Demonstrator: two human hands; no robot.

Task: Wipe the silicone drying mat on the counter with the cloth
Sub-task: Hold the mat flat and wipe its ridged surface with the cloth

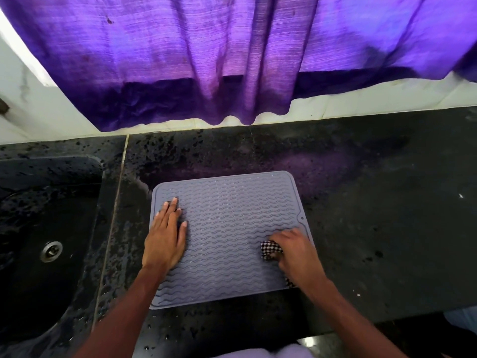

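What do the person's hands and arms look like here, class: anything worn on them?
The left hand and right hand are bare: no gloves, rings, watch or bracelet show. No sleeves are in view up to the picture's bottom edge. The fingernails look short and unpainted.

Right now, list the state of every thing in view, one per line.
silicone drying mat, lying flat on the counter.
left hand, flat, pressing the mat's left side.
right hand, curled round the cloth.
cloth, bunched, on the mat's right side.
curtain, hanging closed, hem above the counter.
sink, drain uncovered.
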